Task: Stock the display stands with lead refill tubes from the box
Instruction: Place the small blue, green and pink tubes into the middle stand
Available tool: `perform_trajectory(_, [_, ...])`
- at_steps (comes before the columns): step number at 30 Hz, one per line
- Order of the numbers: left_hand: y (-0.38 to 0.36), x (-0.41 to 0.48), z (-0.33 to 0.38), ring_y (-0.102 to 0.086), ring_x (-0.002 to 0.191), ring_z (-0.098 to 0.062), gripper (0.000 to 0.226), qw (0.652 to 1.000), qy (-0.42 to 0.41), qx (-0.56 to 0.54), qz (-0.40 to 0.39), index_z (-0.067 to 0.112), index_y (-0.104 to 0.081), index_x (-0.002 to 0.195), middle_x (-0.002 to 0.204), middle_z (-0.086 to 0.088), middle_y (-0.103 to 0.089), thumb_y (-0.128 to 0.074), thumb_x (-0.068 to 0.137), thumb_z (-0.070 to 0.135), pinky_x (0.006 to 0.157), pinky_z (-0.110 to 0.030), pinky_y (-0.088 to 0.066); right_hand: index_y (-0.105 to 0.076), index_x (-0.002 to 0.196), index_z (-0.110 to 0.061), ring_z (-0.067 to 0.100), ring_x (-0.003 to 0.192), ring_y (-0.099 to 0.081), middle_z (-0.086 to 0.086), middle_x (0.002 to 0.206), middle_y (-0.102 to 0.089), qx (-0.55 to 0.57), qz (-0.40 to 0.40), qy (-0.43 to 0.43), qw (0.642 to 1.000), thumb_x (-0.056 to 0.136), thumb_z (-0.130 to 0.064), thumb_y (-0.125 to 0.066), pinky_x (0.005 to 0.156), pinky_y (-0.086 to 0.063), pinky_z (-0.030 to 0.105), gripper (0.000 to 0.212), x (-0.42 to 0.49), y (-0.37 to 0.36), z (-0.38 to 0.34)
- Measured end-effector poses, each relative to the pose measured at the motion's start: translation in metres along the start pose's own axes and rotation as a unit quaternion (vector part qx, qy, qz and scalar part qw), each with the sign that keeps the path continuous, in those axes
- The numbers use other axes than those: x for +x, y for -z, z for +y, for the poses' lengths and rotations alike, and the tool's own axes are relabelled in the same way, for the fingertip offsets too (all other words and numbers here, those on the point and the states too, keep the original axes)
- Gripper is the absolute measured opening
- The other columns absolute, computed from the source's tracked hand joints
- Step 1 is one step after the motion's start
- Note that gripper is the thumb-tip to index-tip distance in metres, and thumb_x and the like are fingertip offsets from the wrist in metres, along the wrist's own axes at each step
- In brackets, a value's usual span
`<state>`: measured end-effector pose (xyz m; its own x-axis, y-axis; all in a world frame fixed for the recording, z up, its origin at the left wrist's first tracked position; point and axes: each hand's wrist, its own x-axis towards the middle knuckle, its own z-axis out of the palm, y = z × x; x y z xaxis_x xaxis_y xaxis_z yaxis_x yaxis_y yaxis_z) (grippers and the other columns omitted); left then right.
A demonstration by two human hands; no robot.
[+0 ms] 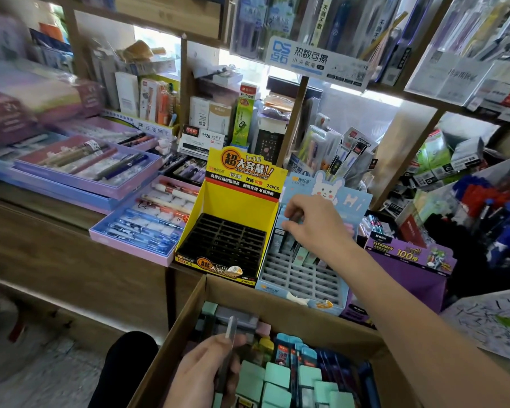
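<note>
A: our right hand (315, 228) pinches a dark tube (294, 217) at the far rows of the blue stand (304, 279), just right of the yellow stand (239, 201).
B: yep, and our left hand (200, 372) grips a clear tube (231, 328) over the near box (277, 304).

Wooden shelving (295, 113), wooden counter (71, 260), grey speckled floor (42, 378), bright window (155, 35) behind
</note>
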<state>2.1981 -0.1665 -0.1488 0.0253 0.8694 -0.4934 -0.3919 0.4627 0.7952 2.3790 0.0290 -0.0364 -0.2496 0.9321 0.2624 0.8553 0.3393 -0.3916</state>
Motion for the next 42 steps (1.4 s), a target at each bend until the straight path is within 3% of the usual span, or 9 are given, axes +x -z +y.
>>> perform_trajectory(4, [-0.002, -0.002, 0.002, -0.055, 0.061, -0.027, 0.022, 1.0, -0.011, -0.01, -0.014, 0.011, -0.081, 0.089, 0.068, -0.014, -0.058, -0.062, 0.095, 0.02, 0.056, -0.032, -0.044, -0.073, 0.095, -0.022, 0.015, 0.096, -0.052, -0.003, 0.094, -0.068, -0.037, 0.043, 0.033, 0.998, 0.093, -0.024, -0.074, 0.085, -0.046, 0.036, 0.003, -0.014, 0.004, -0.006])
perform_trajectory(8, [-0.004, -0.004, 0.0, -0.052, 0.055, -0.026, 0.016, 0.999, -0.043, -0.01, -0.025, 0.012, -0.079, 0.091, 0.069, -0.016, -0.057, -0.064, 0.094, 0.01, 0.047, -0.029, -0.043, -0.073, 0.084, -0.03, 0.004, 0.077, -0.059, -0.016, 0.076, -0.067, 0.161, 0.038, 0.013, 0.986, 0.091, -0.017, -0.076, 0.068, -0.045, 0.012, 0.015, -0.063, 0.002, -0.017])
perform_trajectory(15, [-0.012, -0.008, -0.003, -0.042, 0.05, -0.018, 0.011, 0.994, -0.077, 0.065, -0.042, 0.019, -0.08, 0.093, 0.063, -0.012, -0.047, -0.073, 0.087, 0.013, 0.047, -0.023, -0.035, -0.078, 0.093, -0.033, 0.02, 0.081, -0.072, 0.0, 0.087, -0.076, 0.337, -0.104, -0.114, 0.929, 0.096, -0.025, -0.072, 0.077, -0.061, 0.041, 0.01, -0.155, -0.024, -0.008])
perform_trajectory(22, [-0.019, -0.012, -0.004, -0.046, 0.056, -0.014, 0.031, 0.987, -0.043, 0.13, -0.085, 0.009, -0.079, 0.094, 0.066, -0.008, -0.057, -0.088, 0.069, 0.026, 0.058, -0.028, -0.029, -0.083, 0.096, -0.017, 0.015, 0.067, -0.068, 0.006, 0.079, -0.078, 0.472, -0.139, -0.219, 0.843, 0.091, -0.014, -0.078, 0.059, -0.053, 0.024, 0.008, -0.18, -0.042, 0.002])
perform_trajectory(27, [-0.01, -0.003, -0.005, -0.059, 0.064, -0.029, 0.016, 0.996, -0.044, 0.081, 0.005, 0.003, -0.076, 0.088, 0.075, -0.03, -0.069, -0.081, 0.072, 0.0, 0.07, -0.041, -0.051, -0.082, 0.092, -0.015, 0.019, 0.066, -0.068, 0.016, 0.083, -0.078, 0.515, -0.108, -0.255, 0.811, 0.089, -0.01, -0.079, 0.058, -0.053, 0.026, 0.007, -0.184, -0.037, 0.018])
perform_trajectory(29, [-0.007, -0.001, 0.0, -0.063, 0.069, -0.036, 0.025, 0.998, -0.052, 0.032, 0.025, -0.002, -0.073, 0.092, 0.08, -0.038, -0.068, -0.078, 0.067, -0.001, 0.073, -0.048, -0.057, -0.082, 0.092, -0.015, 0.02, 0.068, -0.069, 0.017, 0.085, -0.078, 0.514, -0.127, -0.254, 0.809, 0.088, -0.012, -0.081, 0.059, -0.053, 0.026, 0.005, -0.186, -0.035, 0.025])
perform_trajectory(32, [-0.009, 0.001, 0.011, -0.068, 0.062, -0.029, 0.017, 0.995, -0.092, 0.028, 0.017, -0.001, -0.074, 0.089, 0.074, -0.031, -0.069, -0.077, 0.073, -0.002, 0.056, -0.032, -0.06, -0.08, 0.092, -0.013, 0.021, 0.072, -0.072, 0.016, 0.088, -0.079, 0.495, -0.166, -0.256, 0.813, 0.087, -0.016, -0.082, 0.061, -0.055, 0.027, 0.007, -0.192, -0.034, 0.03])
perform_trajectory(38, [-0.023, 0.009, 0.035, -0.072, 0.073, -0.024, 0.017, 0.971, -0.182, 0.146, -0.053, 0.015, -0.078, 0.09, 0.082, -0.019, -0.074, -0.075, 0.076, 0.024, 0.065, -0.027, -0.06, -0.077, 0.098, -0.009, 0.023, 0.074, -0.071, 0.014, 0.088, -0.079, 0.471, -0.184, -0.255, 0.824, 0.088, -0.014, -0.08, 0.068, -0.058, 0.032, 0.012, -0.202, -0.031, 0.036])
perform_trajectory(42, [-0.042, 0.017, 0.059, -0.075, 0.083, -0.021, 0.007, 0.919, -0.259, 0.282, -0.098, 0.024, -0.076, 0.092, 0.089, -0.007, -0.077, -0.07, 0.089, 0.026, 0.072, -0.029, -0.061, -0.074, 0.1, -0.028, 0.006, 0.076, -0.068, -0.003, 0.087, -0.076, 0.294, -0.205, -0.248, 0.9, 0.092, -0.029, -0.074, 0.071, -0.056, 0.024, 0.008, -0.214, -0.031, 0.051])
